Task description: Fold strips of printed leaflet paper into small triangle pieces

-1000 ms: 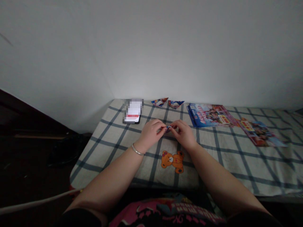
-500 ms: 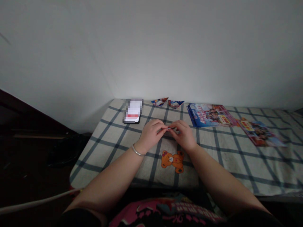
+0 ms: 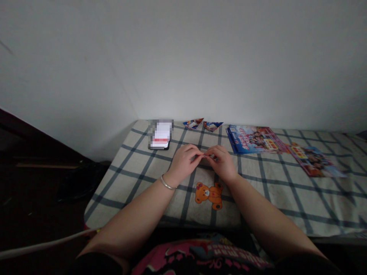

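My left hand (image 3: pixel 187 159) and my right hand (image 3: pixel 221 162) meet over the middle of the checked tablecloth (image 3: pixel 137 187), fingertips pinched close together. Between them is a small piece of folded paper (image 3: pixel 204 155), mostly hidden by the fingers. Beyond my hands, against the wall, stand two folded paper boats (image 3: pixel 194 123) in printed blue and red paper. Right of my right hand lies a stack of colourful printed leaflets (image 3: pixel 252 139).
A phone (image 3: pixel 161 134) with a lit, blurred screen lies at the back left. Another leaflet (image 3: pixel 315 160) lies farther right. A bear picture (image 3: pixel 209 194) shows on the cloth near me. The white wall (image 3: pixel 183 61) borders the table's back edge.
Both hands stay in the same place with the fingers shifting slightly on the paper. Nothing else has moved.
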### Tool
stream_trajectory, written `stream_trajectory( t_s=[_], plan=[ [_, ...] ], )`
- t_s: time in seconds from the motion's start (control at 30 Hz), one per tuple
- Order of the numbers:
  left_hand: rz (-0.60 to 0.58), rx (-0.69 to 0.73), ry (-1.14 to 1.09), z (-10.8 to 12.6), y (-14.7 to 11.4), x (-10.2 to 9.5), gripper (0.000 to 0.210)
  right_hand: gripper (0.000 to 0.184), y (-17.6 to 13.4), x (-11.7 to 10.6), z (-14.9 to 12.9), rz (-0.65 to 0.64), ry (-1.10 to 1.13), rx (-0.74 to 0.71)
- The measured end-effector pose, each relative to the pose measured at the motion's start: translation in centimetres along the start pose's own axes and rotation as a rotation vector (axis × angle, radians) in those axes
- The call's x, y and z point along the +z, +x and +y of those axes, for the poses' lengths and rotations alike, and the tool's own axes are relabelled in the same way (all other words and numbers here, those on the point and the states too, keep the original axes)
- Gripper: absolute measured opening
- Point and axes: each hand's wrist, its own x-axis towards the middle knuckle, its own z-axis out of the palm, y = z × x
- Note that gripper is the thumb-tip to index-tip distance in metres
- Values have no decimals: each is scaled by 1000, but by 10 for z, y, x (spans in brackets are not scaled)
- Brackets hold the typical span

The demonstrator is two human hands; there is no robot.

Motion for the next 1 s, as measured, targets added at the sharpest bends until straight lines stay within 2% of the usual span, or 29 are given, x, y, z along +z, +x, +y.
stream_trajectory(
  t_s=[0.53,0.73,0.93,1.0],
  plan=[
    [73,-62,-159,-8,2,2,9,6,1,0,5,36,109,63],
    [6,-102,-208,-8,1,3,10,5,1,1,2,-18,163,129],
    [-85,-142,-152,-9,-1,3,15,1,-2,6,5,-68,199,241],
    [-107,-136,-112,-9,-1,3,16,4,-2,6,5,-71,169,231]
  ],
)
